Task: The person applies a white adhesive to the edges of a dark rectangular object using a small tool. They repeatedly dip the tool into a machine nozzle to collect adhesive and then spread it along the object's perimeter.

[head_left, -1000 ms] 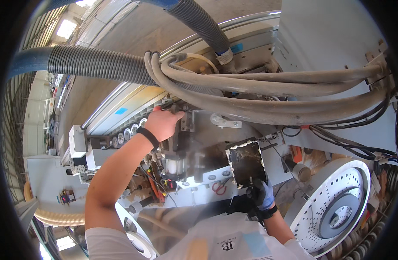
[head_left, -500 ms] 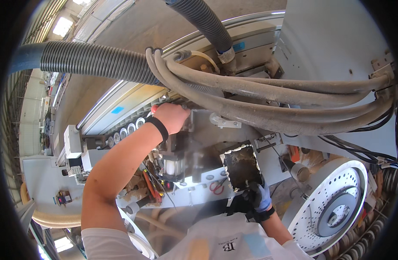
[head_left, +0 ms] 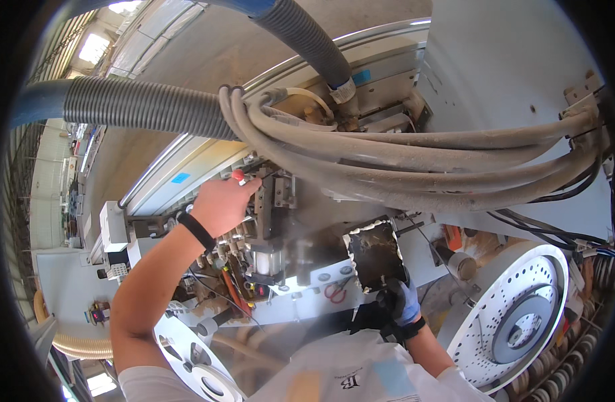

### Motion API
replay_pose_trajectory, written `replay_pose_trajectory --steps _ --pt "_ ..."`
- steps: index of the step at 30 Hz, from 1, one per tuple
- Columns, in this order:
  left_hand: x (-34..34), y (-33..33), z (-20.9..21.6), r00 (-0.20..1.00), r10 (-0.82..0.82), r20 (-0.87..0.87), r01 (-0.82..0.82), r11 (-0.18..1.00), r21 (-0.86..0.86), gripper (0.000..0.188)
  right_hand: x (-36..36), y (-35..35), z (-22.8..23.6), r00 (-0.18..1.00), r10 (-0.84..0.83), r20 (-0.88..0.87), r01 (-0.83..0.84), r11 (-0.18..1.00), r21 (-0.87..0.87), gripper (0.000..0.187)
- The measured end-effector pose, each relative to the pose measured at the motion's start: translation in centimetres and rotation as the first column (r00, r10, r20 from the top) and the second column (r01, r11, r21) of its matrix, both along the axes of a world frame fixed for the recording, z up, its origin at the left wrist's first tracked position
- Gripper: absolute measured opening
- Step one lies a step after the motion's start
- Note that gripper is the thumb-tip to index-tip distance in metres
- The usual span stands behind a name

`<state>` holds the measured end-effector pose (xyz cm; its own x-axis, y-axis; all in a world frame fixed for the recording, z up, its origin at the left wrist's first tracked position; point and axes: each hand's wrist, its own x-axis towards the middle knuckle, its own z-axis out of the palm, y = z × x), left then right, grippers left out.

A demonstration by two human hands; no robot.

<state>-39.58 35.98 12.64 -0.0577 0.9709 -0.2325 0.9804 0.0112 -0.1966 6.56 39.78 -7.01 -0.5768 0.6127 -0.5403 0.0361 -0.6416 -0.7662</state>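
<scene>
My left hand (head_left: 221, 206), bare with a black wristband, is closed, fingers together beside the machine's metal block (head_left: 267, 208). A thin dark rod (head_left: 272, 173) shows just beyond its fingertips; whether the fingers hold it is unclear. A red ball knob (head_left: 238, 174) stands right behind that hand. My right hand (head_left: 402, 303), in a blue and black glove, grips the lower edge of a dark rectangular pan-like piece (head_left: 376, 258). Its rim is ragged and crusted cream, and its inside looks brown and stained.
Thick dusty hoses (head_left: 414, 154) arch over the work area, beside a ribbed grey duct (head_left: 150, 108). A perforated white wheel (head_left: 515, 321) stands at the right, an edging reel (head_left: 193, 358) at lower left. Red-handled scissors (head_left: 335, 293) and orange-handled pliers (head_left: 235, 291) lie nearby.
My left hand has pulled back to the left, away from the metal block, uncovering more of it. The right hand keeps its grip on the pan-like piece, nearly still.
</scene>
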Motion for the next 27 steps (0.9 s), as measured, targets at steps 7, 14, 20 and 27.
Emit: replay_pose_trajectory --steps 7,14,20,27 --pt "-0.2 1.6 -6.8 0.994 -0.013 0.108 0.006 0.998 0.062 0.051 -1.9 1.5 5.1 0.989 -0.138 -0.057 0.110 0.931 -0.347 0.039" --pt "-1.9 1.7 -10.3 0.986 -0.023 0.168 0.002 0.992 0.127 0.048 -1.8 1.2 4.4 0.987 -0.133 -0.088 0.106 0.959 -0.264 0.057" --pt "-1.5 2.0 -9.5 0.989 -0.050 0.138 0.034 0.993 0.111 0.043 -2.2 0.9 4.9 0.984 -0.175 -0.038 0.151 0.928 -0.341 0.033" --pt "-0.8 3.7 -8.4 0.986 -0.029 0.163 0.017 0.997 0.077 0.028 -2.6 0.4 4.8 0.991 -0.131 -0.036 0.115 0.948 -0.298 0.042"
